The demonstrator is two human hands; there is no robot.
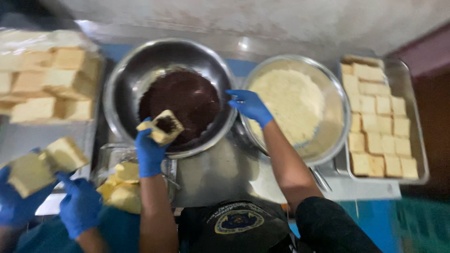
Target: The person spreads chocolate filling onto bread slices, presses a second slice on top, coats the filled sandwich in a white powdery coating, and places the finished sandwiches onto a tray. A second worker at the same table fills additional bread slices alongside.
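At the lower left of the frame a co-worker's blue-gloved hands (77, 204) hold pale cake squares (47, 164), and above them, at the upper left, a tray of cut cake blocks (47, 84) sits on the desk (211, 173). Just right of that, low in the frame, a small clear container (115, 157) holds yellow pieces. The person's left hand (149, 152), in a blue glove, has its grip closed around a cake square (161, 126) whose top is smeared dark; it hangs over the near rim of the large steel bowl (122, 75) of dark chocolate sauce (183, 98). The right hand (251, 105), also gloved, rests on the meeting rims of that bowl and the steel bowl of pale crumbs (293, 100); whether its grip clasps anything is too blurred to tell. At the far right a metal tray (415, 122) carries rows of coated squares (377, 122). Behind runs a pale, stained wall (281, 18).
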